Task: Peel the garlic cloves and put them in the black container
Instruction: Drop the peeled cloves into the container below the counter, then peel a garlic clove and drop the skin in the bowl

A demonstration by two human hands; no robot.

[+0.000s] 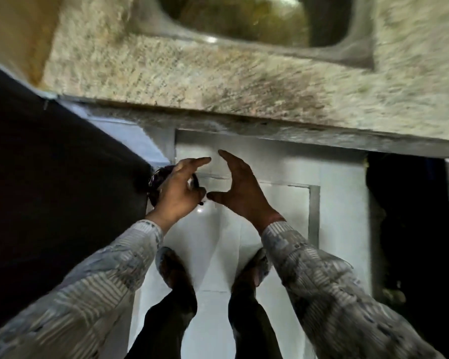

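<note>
Right hand (pixel 241 187): spread, thumb and fingers apart in a wide C, holding nothing.
Left hand (pixel 178 189): forefinger straight, laid over a dark round thing (pixel 154 182), perhaps the black container; blur hides any grip.
Pose: both raised below the surface (pixel 218 81) edge, above the floor (pixel 218 242).
Garlic cloves: none visible.
Progress: no peeled clove shows; seemingly everything remains.

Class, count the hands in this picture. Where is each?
2. The left hand overlaps a dark round object below the counter edge; the right hand is beside it, fingers straight, holding nothing.
</note>
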